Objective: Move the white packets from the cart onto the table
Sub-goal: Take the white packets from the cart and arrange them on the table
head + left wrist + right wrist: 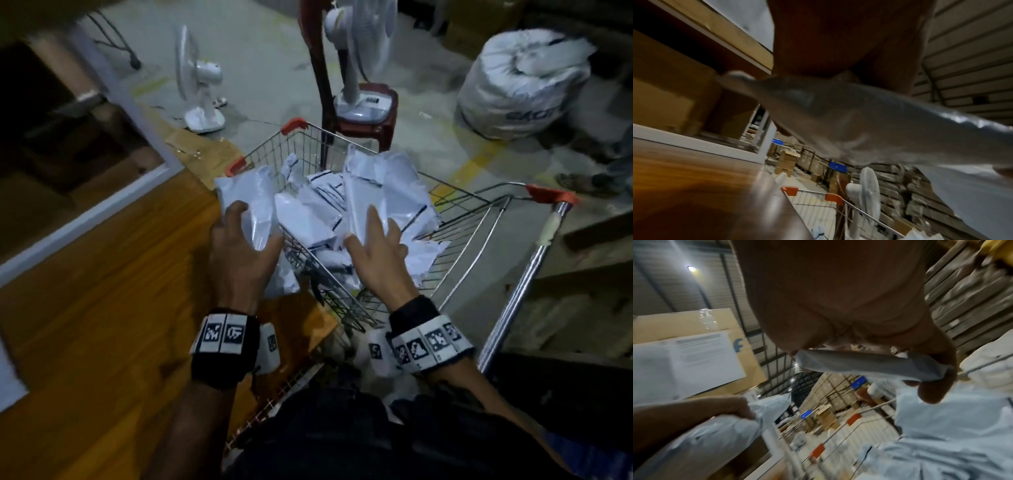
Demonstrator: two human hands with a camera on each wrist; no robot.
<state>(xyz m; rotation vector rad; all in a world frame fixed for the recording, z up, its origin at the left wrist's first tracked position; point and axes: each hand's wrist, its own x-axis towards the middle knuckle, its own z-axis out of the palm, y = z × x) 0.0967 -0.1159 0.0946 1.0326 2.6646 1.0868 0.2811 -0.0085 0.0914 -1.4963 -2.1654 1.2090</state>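
Gripping one white packet [251, 209] over the cart's [455, 219] table-side rim, the left hand [239, 253] has fingers curled round it. Right hand [376, 253] clasps a second packet [363, 195] above the cart. Remaining packets [308, 219] lie heaped inside. Wooden table [102, 308] adjoins the cart's left side.

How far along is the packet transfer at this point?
Done: no packets show on the visible table. In hand: the left hand and right hand each grip a white packet. Left: many packets still fill the cart.
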